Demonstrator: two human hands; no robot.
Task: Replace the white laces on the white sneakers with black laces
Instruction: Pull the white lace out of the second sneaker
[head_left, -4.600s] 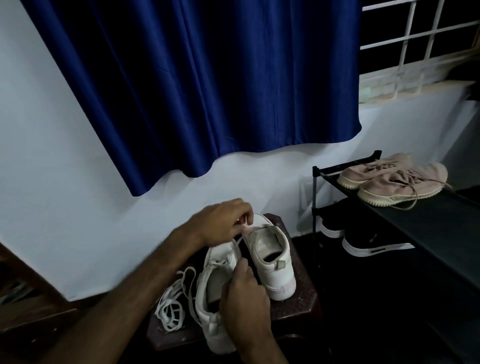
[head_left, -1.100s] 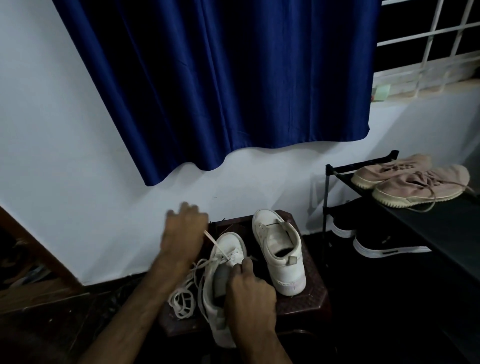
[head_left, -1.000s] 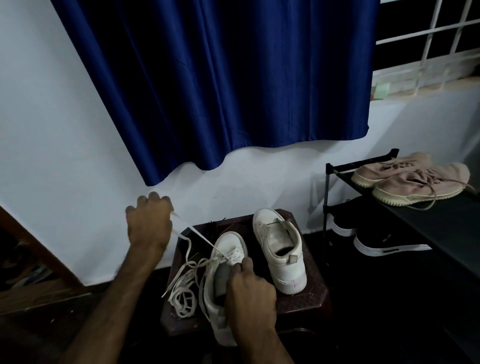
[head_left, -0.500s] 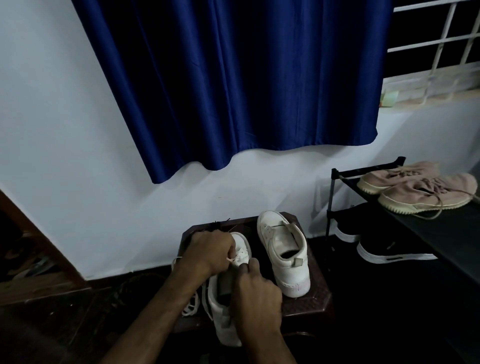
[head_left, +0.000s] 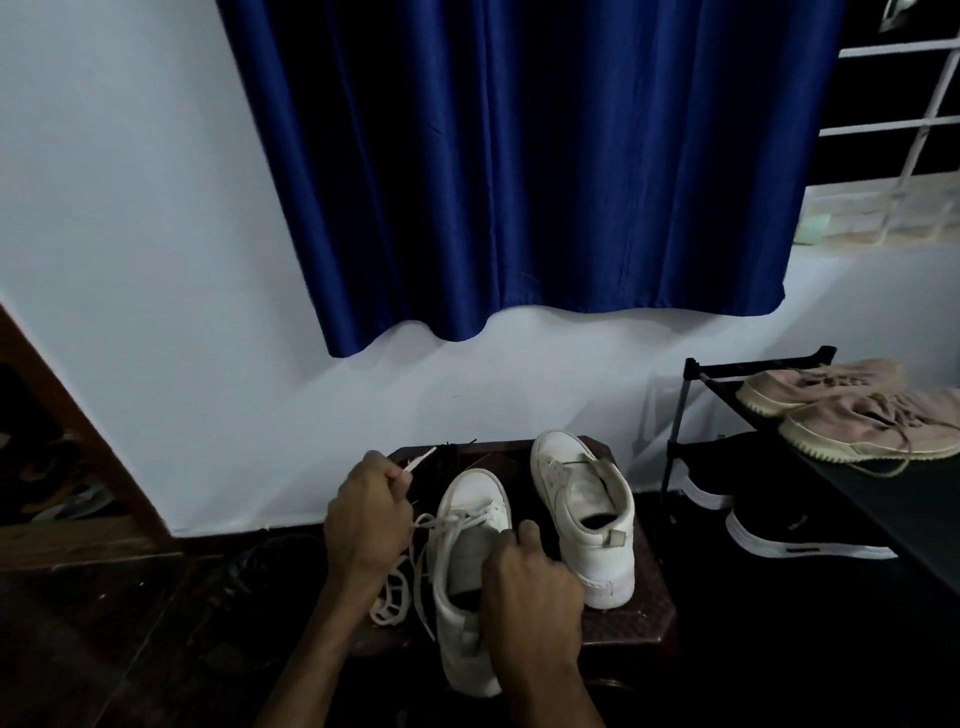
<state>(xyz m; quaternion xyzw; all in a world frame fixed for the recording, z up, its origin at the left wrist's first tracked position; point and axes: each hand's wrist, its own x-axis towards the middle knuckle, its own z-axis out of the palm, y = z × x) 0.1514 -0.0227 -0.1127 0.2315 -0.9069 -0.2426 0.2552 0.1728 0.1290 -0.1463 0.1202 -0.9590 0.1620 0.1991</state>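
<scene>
White lace (head_left: 423, 519) now runs out from the near sneaker (head_left: 475, 493) on the stool (head_left: 631, 618): your left hand (head_left: 369, 519), half a second ago at the eyelets, has drawn away leftward, pinching the lace's tip. Your right hand (head_left: 530, 592) still grips the sneaker's collar.

A dark blue curtain (head_left: 519, 182) hangs against the white wall (head_left: 130, 260), beside a white window grille (head_left: 914, 104). At the right a black shoe rack (head_left: 675, 441) carries pink shoes (head_left: 872, 421) on top and, below, what seem to be black shoes (head_left: 795, 525) with white soles. A brown counter (head_left: 628, 618) stands near it.
</scene>
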